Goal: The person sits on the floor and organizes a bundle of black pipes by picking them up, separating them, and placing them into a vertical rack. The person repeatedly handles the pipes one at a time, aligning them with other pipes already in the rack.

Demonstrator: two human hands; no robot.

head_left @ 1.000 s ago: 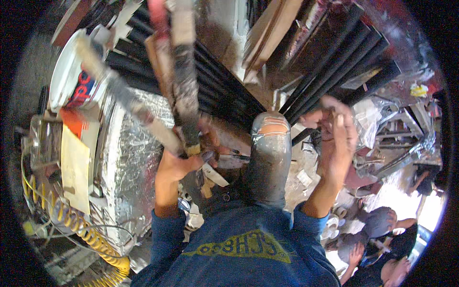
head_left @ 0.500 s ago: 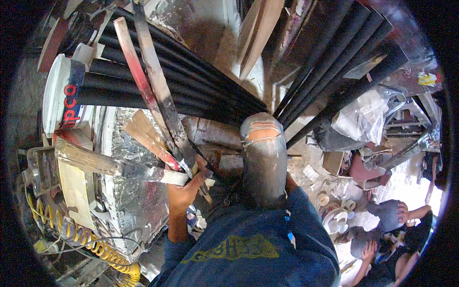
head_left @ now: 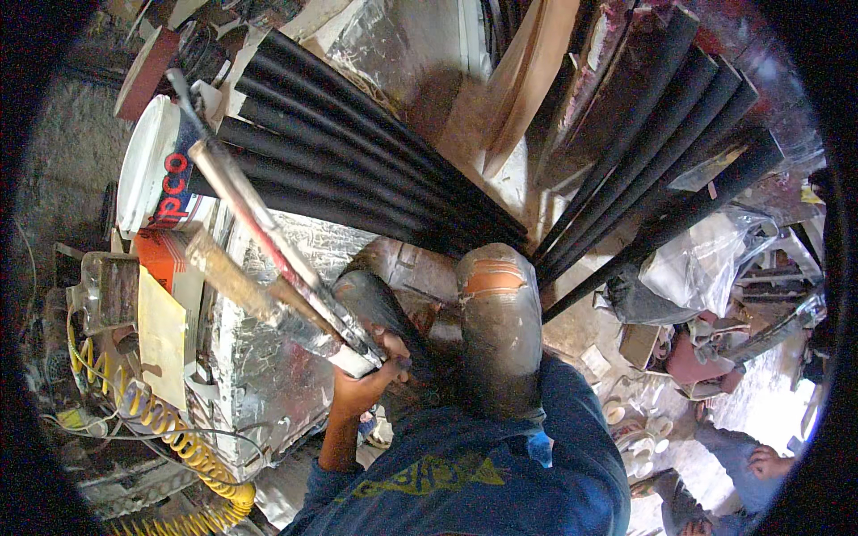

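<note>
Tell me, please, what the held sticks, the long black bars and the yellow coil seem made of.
Sticks: probably wood, rough; bare brown patches beside red stains. Black bars: evenly dark, dull sheen; painted metal or plastic, I cannot tell. Yellow coil: likely smooth plastic; bright colour, springy-looking loops.

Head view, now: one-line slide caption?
A seated worker's left hand grips paint-stained wooden sticks, with long black bars fanned out beyond and a yellow coiled hose at lower left.

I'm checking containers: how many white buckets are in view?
1: the white bucket at upper left, beside the ends of the left bundle of black tubes. Others may be hidden.
</note>
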